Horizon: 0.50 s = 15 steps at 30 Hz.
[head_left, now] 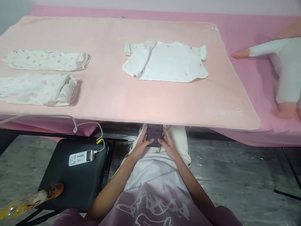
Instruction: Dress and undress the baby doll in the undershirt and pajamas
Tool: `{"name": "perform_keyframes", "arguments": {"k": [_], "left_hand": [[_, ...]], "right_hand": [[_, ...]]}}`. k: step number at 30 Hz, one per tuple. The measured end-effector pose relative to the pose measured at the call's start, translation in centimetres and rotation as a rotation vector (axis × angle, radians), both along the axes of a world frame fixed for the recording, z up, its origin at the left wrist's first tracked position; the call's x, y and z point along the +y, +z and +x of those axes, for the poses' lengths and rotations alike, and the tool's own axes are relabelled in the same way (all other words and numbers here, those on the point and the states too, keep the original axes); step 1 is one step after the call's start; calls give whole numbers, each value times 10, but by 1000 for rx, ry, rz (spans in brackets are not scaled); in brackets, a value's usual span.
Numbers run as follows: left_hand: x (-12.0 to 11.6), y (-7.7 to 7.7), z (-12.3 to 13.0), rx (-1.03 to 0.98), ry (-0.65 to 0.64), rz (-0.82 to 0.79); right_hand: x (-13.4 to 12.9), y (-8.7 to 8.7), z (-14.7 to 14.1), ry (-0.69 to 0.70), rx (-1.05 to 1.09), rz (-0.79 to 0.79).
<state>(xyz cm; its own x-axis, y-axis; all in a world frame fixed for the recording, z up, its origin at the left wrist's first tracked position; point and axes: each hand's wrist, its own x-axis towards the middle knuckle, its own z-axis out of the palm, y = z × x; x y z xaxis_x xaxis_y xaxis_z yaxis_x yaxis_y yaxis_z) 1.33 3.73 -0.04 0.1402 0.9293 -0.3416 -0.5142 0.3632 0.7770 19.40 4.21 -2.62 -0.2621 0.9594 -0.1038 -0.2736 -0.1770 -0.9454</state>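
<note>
Below the table's front edge, my left hand [142, 142] and my right hand [168, 143] hold a dark smartphone [154, 134] between them over my lap. Each thumb rests on or just over its screen, and the other fingers are wrapped round its sides. The phone's far end is cut off by the table edge. On the table, straight ahead of the hands, lies a small white baby shirt [170, 63], spread flat with its sleeves out and its left front panel folded over.
Two folded patterned baby garments [47, 60] lie at the left of the pink mat [102, 94]. A doll in white clothes [293, 58] lies at the right. A black stool [80, 187] bears a white cabled device [82, 158] and a yellow-capped drink bottle [26, 202].
</note>
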Motion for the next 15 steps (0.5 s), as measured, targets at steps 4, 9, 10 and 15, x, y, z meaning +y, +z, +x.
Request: {"name": "perform_keyframes", "arguments": {"k": [4,9,10,15], "left_hand": [[0,1,1,71,-2,46],[1,-3,0,-108,27,-37],[1,-3,0,-131,40,-49],[3,0,4,-111,97,-99]], "right_hand": [[1,-2,0,-16,-33,-8],[0,-4,1,-27,-29,-14],[0,-4,1,-28,-27,-13],[-1,-1,1,-30,-35,-4]]}}
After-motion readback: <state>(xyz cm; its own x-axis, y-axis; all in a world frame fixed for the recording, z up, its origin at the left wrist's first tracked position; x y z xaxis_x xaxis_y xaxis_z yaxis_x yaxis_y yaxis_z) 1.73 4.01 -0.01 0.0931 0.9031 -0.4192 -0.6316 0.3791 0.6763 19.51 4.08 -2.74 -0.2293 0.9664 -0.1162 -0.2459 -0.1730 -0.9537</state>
